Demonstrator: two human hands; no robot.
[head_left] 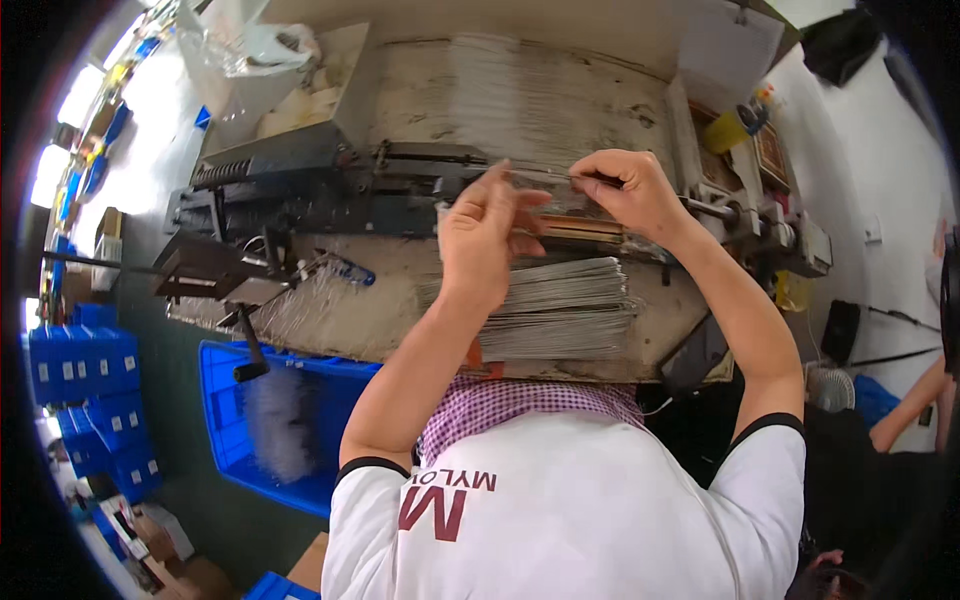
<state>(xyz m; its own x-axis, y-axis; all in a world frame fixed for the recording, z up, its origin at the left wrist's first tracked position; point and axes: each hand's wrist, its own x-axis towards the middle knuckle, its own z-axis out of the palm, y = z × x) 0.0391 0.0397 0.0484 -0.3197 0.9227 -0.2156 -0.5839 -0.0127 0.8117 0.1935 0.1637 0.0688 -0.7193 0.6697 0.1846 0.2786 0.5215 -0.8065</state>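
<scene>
My right hand [632,196] pinches the end of a thin metal rod [545,175] between thumb and fingertips, above a long bench machine [385,205]. The rod points left toward my left hand [482,238], whose fingers are apart and slightly blurred. That hand hovers over the machine's middle; whether a fingertip touches the rod I cannot make out. Directly below both hands, near the bench's front edge, lies a thick bundle of straight grey metal rods [565,310]. More thin rods [485,85], smeared in the picture, lie on the bench beyond the machine.
A blue bin [225,430] holding a blurred grey bunch stands left below the bench. A lever with a black knob [250,371] juts over it. Blue-handled pliers [352,272] lie on the bench [390,335]. At the right stands a yellow cylinder [730,130]. Another person's arm [910,405] shows far right.
</scene>
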